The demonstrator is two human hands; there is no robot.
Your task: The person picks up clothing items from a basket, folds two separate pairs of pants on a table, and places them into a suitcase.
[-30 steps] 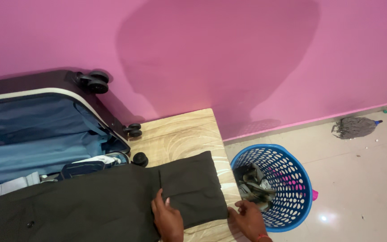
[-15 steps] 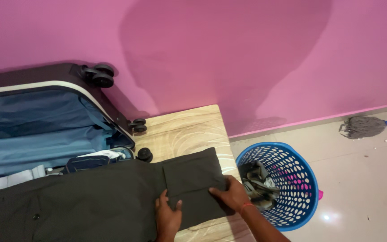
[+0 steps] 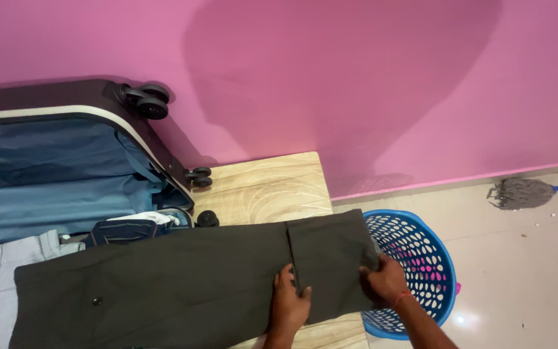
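Note:
Dark grey trousers (image 3: 163, 284) lie stretched across the wooden table (image 3: 266, 187), their cuff end folded over and reaching past the table's right edge above the basket. My left hand (image 3: 289, 304) presses on the fabric at the fold line, fingers spread flat. My right hand (image 3: 382, 281) grips the right edge of the folded cuff, with a red thread on its wrist.
An open suitcase (image 3: 66, 168) with blue lining and black wheels stands at the left against the pink wall, clothes inside. A blue perforated laundry basket (image 3: 421, 258) sits on the tiled floor right of the table. A grey mop head (image 3: 521, 192) lies by the wall.
The trousers have slid to the right, so the folded cuff now overhangs the basket. Both hands moved right with it, and my right hand shifted to the cuff's outer edge.

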